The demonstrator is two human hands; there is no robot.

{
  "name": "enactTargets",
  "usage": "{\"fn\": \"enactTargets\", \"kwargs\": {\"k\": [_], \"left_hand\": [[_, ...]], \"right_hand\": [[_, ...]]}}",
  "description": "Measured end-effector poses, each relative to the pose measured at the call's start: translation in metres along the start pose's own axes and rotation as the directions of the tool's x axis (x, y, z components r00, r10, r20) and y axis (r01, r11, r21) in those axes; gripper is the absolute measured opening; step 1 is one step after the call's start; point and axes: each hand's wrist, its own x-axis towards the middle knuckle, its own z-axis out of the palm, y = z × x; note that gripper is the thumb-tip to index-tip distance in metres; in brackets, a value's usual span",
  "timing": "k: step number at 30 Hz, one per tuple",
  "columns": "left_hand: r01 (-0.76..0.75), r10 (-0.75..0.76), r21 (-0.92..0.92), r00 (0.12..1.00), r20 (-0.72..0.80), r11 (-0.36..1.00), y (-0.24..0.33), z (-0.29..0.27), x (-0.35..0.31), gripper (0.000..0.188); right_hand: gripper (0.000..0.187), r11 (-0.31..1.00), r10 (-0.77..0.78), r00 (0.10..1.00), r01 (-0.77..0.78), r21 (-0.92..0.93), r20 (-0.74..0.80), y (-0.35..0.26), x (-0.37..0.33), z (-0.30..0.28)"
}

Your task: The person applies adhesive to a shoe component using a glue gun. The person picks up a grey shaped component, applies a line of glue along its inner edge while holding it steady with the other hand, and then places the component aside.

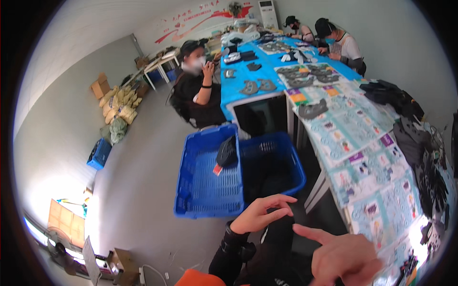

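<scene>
My left hand (pixel 264 213) hangs over my lap near the front of the blue crates, its fingers stretched to the right and nothing visible in it. Lower right, my right hand (pixel 341 256) points its index finger toward the left hand, the other fingers loosely bent; it too shows nothing held. A gap separates the two hands. Ahead of them stands a blue plastic crate (pixel 183 188) with a black bundle (pixel 227 151) and a small red tag (pixel 217 169) inside. Beside it is a second blue crate (pixel 299 168), its dark interior hard to make out.
On my right runs a long table with a printed cover (pixel 341 164), bearing a grey shaped piece (pixel 313 109) and black gloves (pixel 431 176). Its far part has a blue cover (pixel 234 88) with several dark pieces. A masked person (pixel 202 97) sits left of it; two others work opposite.
</scene>
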Motion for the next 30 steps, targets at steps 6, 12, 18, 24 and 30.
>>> {"fn": "enactTargets", "kwargs": {"k": [6, 12, 18, 24, 30], "left_hand": [[-0.131, 0.134, 0.204, 0.991, -0.003, 0.970, 0.010, 0.028, -0.066, 0.026], [0.070, -0.070, -0.010, 0.952, -0.297, 0.998, 0.021, 0.054, -0.076, 0.023], [0.038, 0.146, -0.353, 0.865, 0.481, 0.935, 0.045, 0.094, -0.111, 0.099], [0.090, -0.093, -0.051, 0.993, -0.072, 0.995, -0.005, 0.145, -0.050, 0.125], [0.145, -0.206, -0.366, 0.970, -0.133, 0.919, -0.040, 0.126, -0.048, 0.116]], "right_hand": [[0.050, 0.895, 0.399, 0.880, -0.435, -0.096, -0.259, 0.000, 0.038, 0.087], [0.084, 0.837, 0.535, 0.828, -0.546, -0.023, -0.168, -0.042, -0.047, 0.119], [0.097, 0.943, 0.267, 0.688, -0.042, 0.330, -0.675, -0.003, -0.159, 0.045], [0.151, 0.821, 0.313, 0.621, -0.557, -0.124, -0.718, 0.058, -0.196, 0.049], [0.154, 0.268, 0.150, 0.388, -0.901, -0.340, -0.909, 0.055, -0.203, 0.031]]}}
